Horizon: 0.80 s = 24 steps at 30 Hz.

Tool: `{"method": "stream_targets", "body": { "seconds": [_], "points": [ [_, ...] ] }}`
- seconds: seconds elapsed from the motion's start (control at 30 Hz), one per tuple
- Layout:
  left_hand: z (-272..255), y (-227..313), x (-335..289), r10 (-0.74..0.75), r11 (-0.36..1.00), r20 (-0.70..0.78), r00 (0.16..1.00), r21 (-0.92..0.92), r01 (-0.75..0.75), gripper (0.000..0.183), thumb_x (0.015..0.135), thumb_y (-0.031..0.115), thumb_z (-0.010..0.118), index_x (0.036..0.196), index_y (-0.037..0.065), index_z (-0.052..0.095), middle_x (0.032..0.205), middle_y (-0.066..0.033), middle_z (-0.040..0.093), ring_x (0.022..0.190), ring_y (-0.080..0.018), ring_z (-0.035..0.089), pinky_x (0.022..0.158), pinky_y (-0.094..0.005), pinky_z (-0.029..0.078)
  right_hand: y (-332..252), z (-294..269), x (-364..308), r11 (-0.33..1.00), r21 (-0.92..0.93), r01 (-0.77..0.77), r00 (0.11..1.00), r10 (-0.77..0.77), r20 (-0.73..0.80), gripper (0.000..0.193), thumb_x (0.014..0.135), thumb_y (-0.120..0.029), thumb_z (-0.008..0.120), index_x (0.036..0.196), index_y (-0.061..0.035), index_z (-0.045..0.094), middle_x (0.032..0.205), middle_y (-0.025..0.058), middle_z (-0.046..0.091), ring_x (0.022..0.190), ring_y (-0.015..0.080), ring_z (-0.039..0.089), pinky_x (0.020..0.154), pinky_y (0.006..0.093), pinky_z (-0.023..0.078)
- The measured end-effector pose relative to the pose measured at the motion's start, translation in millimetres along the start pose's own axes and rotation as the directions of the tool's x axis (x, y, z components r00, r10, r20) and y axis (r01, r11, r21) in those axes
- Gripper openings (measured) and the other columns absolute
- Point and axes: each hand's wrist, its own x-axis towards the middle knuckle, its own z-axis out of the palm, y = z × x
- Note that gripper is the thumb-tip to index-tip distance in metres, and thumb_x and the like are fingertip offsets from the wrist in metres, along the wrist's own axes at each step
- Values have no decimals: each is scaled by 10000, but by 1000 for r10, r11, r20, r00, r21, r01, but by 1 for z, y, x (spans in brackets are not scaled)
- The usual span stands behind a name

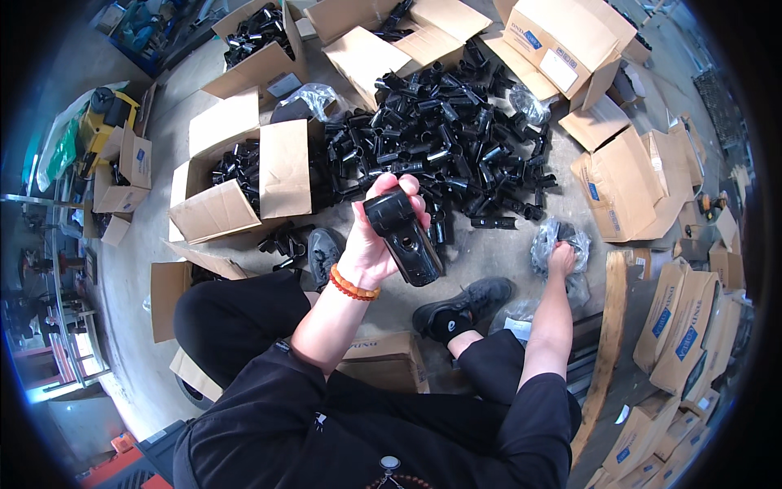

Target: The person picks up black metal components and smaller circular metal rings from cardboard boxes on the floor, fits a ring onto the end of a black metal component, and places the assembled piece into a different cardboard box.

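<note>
My left hand (368, 248), raised in front of me, is closed around a black metal tube fitting (402, 238). The fitting has a rounded collar at its upper end and a hole in its longer body. Low on my right, my right hand (561, 259) reaches into a crumpled clear plastic bag (580, 243) on the floor. Its fingers look closed, but the plastic partly covers them, and what they grip cannot be made out. Beyond my left hand spreads a large heap of similar black fittings (456, 138).
An open cardboard box (285, 167) holding fittings stands left of the heap; more open boxes (366, 57) line its far side. My shoes (481, 300) rest near the heap. A wooden plank (607, 342) and stacked cartons (680, 330) are on the right. Another carton (383, 359) sits between my legs.
</note>
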Motion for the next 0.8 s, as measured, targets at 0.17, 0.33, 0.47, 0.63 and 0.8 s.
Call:
{"method": "stream_targets", "body": {
  "seconds": [0.17, 0.33, 0.47, 0.63, 0.8],
  "points": [
    [0, 0, -1, -7, 1000, -2, 1000, 17, 7, 537, 829, 450, 682, 1281, 188, 559, 1190, -54, 489, 1111, -200, 570, 970, -393, 512, 9, 4, -2, 996, 91, -16, 999, 20, -48, 168, 820, -245, 687, 954, -144, 694, 1041, 130, 684, 1008, 335, 634, 836, 470, 511],
    [3, 7, -2, 48, 997, -17, 999, 66, -46, 545, 830, 443, 686, 1285, 174, 553, 1204, -60, 494, 1115, -198, 569, 987, -389, 497, 18, -45, 15, 976, 157, 147, 983, -127, -130, 180, 735, -207, 755, 842, -77, 691, 893, 190, 697, 877, 349, 677, 796, 454, 529],
    [8, 3, 2, 59, 998, 3, 998, 12, -59, 530, 851, 414, 671, 1297, 160, 539, 1244, -71, 494, 1141, -205, 562, 1044, -396, 458, 21, -136, 66, 811, 425, 403, 913, -320, -255, 177, 761, -119, 762, 900, -31, 694, 847, 115, 696, 829, 181, 664, 772, 321, 527],
    [24, -3, 6, 117, 993, -138, 984, -1, -119, 485, 927, 354, 595, 1347, 141, 477, 1310, -84, 498, 1139, -222, 572, 1020, -386, 489, -125, -298, -54, 116, 801, 588, 745, -462, -480, 154, 872, -67, 693, 1014, -8, 702, 950, 41, 684, 869, 111, 639, 785, 234, 513],
    [37, -1, 7, 194, 981, -296, 935, 84, -176, 415, 985, 290, 530, 1351, 106, 465, 1283, -69, 553, 1136, -210, 584, 1015, -345, 503, -199, -356, -219, -211, 456, 864, 172, -729, -662, 180, 767, 11, 744, 946, -4, 723, 910, 89, 707, 809, 154, 665, 738, 259, 530]
  ]
}}
